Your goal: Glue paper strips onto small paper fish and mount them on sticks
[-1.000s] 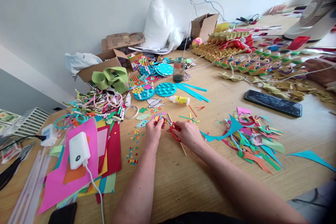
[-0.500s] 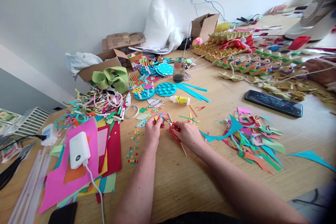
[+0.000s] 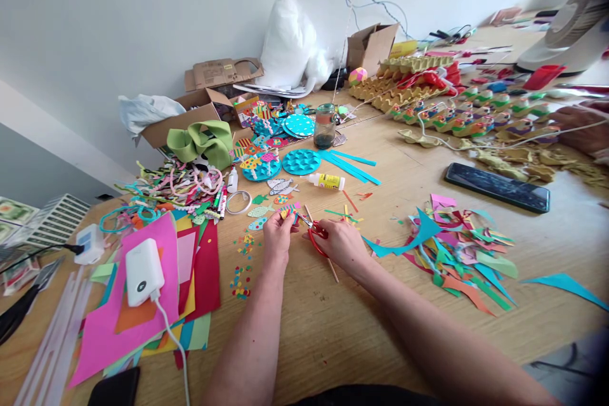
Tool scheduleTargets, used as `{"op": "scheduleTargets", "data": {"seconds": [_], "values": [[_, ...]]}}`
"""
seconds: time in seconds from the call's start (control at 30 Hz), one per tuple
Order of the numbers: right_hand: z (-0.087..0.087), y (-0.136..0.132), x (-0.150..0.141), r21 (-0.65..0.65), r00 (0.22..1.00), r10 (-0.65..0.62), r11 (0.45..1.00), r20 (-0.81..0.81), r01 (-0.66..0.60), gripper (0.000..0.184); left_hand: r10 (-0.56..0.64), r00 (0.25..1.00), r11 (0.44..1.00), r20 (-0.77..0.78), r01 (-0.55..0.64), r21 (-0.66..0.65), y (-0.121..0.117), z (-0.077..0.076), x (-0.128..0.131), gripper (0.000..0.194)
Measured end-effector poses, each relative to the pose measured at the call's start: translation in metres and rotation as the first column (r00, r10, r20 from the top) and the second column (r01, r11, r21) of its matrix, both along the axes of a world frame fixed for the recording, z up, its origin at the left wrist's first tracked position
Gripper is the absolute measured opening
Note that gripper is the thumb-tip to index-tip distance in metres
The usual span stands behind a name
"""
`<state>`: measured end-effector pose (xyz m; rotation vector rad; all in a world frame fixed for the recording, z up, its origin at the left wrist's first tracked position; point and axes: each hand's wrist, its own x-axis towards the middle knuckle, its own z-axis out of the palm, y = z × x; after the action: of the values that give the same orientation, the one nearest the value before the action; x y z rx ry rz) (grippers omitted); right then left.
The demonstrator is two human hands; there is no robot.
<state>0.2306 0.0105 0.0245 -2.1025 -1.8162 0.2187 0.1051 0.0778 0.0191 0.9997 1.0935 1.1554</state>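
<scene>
Hardly any shift since the last frame: left hand [image 3: 277, 231] pinches a small, multicoloured paper piece [image 3: 287, 211]; right hand [image 3: 343, 243], at its three o'clock, grips red-handled scissors [image 3: 311, 229].

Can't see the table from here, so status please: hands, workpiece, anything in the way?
Left hand pinching patterned paper piece. Right hand holding red-handled scissors, blades close to the piece. Thin stick lying beneath scissors.

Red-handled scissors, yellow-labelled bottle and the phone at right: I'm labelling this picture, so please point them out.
Red-handled scissors [image 3: 311, 238]: head view, on the red handle.
Yellow-labelled bottle [image 3: 329, 182]: head view, on its label.
Phone at right [image 3: 497, 188]: head view, on the middle of its screen.
</scene>
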Motion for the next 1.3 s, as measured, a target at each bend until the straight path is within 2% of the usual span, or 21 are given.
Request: {"op": "scheduleTargets", "data": {"seconds": [0.5,0.7,0.97,1.3], "values": [[-0.0013,0.0005,0.0010,-0.026,1.000,-0.017,1.000,-0.010,0.017,0.035,-0.009,1.000,1.000,0.006,0.009,-0.026,-0.0008,0.0015,0.0006,0.023],[-0.0006,0.0007,0.0015,-0.027,0.996,-0.017,1.000,-0.091,0.014,0.042,-0.015,0.999,0.998,0.048,0.018,-0.056,0.0002,-0.0009,0.0001,0.022],[-0.0051,0.0006,0.0016,0.025,0.998,0.009,1.000,-0.064,-0.007,0.044,-0.011,0.996,0.997,0.085,0.017,-0.073,0.0006,-0.0007,-0.0008,0.022],[-0.0021,0.0003,0.0009,0.009,0.998,0.012,1.000,-0.068,-0.011,0.043,-0.004,0.996,0.999,0.086,0.008,-0.051,0.0003,-0.0006,-0.0008,0.021]]}}
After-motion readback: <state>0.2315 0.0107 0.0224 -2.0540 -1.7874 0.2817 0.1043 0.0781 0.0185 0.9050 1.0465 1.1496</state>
